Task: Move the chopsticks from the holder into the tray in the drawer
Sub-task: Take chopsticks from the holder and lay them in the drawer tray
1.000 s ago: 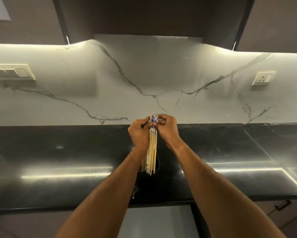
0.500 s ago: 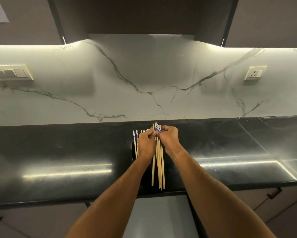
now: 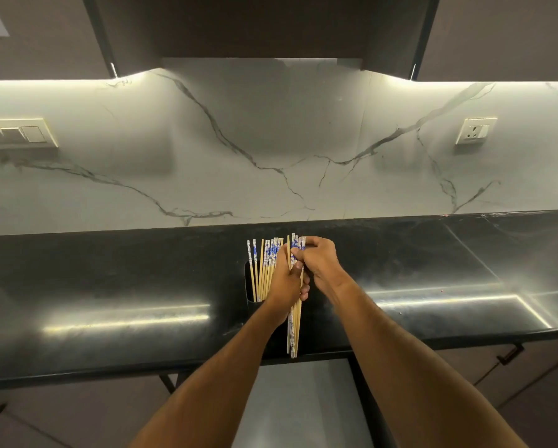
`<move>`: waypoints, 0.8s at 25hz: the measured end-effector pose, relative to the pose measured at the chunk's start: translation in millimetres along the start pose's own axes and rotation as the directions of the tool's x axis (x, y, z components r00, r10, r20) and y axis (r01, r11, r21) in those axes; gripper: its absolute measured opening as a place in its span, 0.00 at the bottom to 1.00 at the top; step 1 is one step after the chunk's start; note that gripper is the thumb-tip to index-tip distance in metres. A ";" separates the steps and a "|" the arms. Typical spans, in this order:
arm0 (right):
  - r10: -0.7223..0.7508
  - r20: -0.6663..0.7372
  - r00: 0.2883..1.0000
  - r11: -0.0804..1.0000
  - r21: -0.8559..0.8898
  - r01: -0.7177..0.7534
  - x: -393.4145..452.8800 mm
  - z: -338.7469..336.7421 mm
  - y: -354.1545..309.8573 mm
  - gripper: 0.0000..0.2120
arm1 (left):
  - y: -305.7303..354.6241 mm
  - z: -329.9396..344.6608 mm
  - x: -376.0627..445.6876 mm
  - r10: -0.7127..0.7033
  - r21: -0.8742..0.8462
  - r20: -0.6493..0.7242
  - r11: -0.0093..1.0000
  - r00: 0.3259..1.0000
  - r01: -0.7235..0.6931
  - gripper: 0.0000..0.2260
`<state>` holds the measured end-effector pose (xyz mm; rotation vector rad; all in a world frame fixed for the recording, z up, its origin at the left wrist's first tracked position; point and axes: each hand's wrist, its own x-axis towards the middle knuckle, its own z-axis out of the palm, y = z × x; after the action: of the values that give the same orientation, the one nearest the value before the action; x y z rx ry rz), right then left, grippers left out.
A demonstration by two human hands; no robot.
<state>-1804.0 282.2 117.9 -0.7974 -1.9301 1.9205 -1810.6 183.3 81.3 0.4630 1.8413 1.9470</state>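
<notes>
A dark holder [image 3: 250,287] stands on the black counter [image 3: 109,286] with several wooden chopsticks [image 3: 261,270] in it, their blue-and-white ends up. My left hand [image 3: 287,282] and my right hand [image 3: 319,263] both grip a separate bundle of chopsticks [image 3: 294,331], lifted out of the holder and held just to its right. The bundle's lower tips hang over the counter's front edge. The tray is not in view.
A pale open drawer front [image 3: 303,402] shows below the counter edge between my forearms. A marble backsplash carries a switch panel [image 3: 16,134] at left and a socket [image 3: 474,130] at right. Dark cabinets hang overhead; a drawer handle [image 3: 510,354] sits lower right.
The bundle has come up out of the holder and shifted right and toward me. More chopsticks left in the holder now show beside my left hand.
</notes>
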 end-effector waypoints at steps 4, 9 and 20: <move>0.020 0.145 0.989 0.998 0.063 -0.029 4.4 -9.4 -12.0 0.04 | -4.8 -2.6 -11.5 0.001 -0.023 0.086 1.000 0.996 0.001 0.18; 0.023 0.184 0.983 0.982 -0.186 0.012 11.3 -14.7 -17.0 0.04 | -8.8 -7.0 -18.0 -0.012 0.041 0.128 0.999 0.992 0.007 0.21; -0.240 -0.157 0.958 0.971 -0.031 0.238 27.2 -23.2 -62.7 0.06 | -34.9 -33.1 -14.8 -0.135 0.217 0.174 0.971 0.975 0.096 0.11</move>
<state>-1823.1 319.9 176.4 -0.6638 -1.8494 1.6532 -1812.3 148.5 44.9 0.5693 1.9104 1.5847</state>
